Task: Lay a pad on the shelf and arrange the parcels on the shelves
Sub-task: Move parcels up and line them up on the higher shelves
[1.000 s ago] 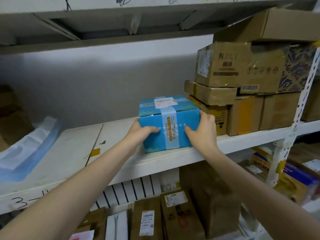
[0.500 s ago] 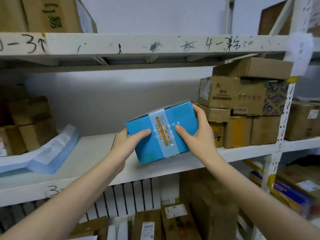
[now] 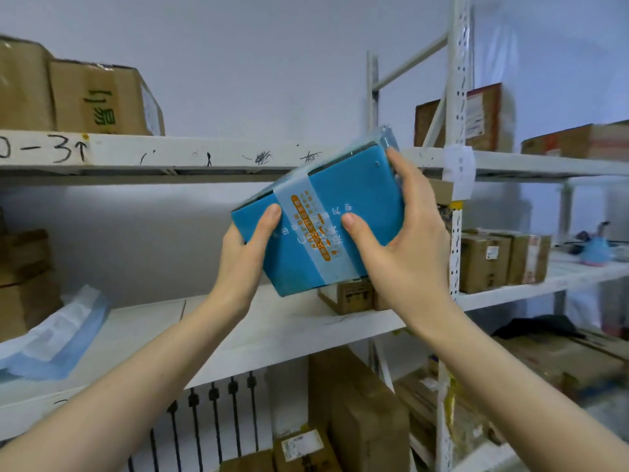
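Observation:
A blue parcel (image 3: 354,199) with a pale tape band hangs tilted in the air in front of the upper shelf's edge (image 3: 204,155). My left hand (image 3: 243,258) grips its lower left corner, thumb on the front face. My right hand (image 3: 405,240) grips its right side, fingers wrapped round the far edge. Below lies the white middle shelf (image 3: 272,332). A folded blue-and-white pad (image 3: 58,338) lies on that shelf at the left.
Brown cartons (image 3: 85,97) stand on the upper shelf at left. Small cartons (image 3: 500,257) sit on the middle shelf at right, behind a white perforated upright (image 3: 457,97). More cartons (image 3: 360,413) stand on the floor below. Brown boxes (image 3: 23,274) are stacked at far left.
Both hands lifted the blue parcel off the middle shelf and raised it, tilting, to the height of the upper shelf's edge. The view has swung upward.

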`<action>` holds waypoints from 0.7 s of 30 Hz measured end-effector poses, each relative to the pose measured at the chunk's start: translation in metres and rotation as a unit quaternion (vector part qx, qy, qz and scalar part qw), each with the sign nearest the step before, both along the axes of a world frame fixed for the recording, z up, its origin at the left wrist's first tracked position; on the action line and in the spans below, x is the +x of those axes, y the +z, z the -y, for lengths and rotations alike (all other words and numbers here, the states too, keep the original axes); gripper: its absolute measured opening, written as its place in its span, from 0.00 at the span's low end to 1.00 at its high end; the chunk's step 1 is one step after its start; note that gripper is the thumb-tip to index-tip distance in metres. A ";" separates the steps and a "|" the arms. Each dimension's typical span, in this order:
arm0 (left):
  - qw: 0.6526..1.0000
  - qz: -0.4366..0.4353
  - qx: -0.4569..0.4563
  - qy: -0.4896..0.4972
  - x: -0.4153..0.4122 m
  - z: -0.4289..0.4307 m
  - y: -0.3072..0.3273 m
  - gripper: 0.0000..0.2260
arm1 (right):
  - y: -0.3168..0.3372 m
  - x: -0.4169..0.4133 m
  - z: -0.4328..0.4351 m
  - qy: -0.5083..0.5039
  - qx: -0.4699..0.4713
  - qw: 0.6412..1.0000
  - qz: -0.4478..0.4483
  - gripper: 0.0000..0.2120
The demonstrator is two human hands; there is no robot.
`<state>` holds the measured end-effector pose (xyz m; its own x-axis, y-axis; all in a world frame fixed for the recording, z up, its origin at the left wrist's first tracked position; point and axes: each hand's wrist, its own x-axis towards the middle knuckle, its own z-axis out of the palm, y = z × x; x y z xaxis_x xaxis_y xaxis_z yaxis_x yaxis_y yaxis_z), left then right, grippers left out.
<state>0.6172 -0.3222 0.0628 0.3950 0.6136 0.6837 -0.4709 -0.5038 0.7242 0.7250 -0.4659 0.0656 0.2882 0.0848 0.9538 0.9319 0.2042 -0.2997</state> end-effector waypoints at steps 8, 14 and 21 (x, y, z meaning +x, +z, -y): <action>0.993 0.060 0.105 -0.014 0.040 0.015 0.068 0.25 | 0.038 0.056 0.017 0.059 0.126 0.990 0.039 0.33; 0.985 0.048 0.163 0.006 0.095 0.018 0.124 0.21 | 0.083 0.126 0.010 0.128 0.153 0.979 0.035 0.32; 0.980 0.020 0.173 0.101 0.188 0.006 0.173 0.15 | 0.140 0.246 -0.023 0.165 0.166 0.972 0.014 0.30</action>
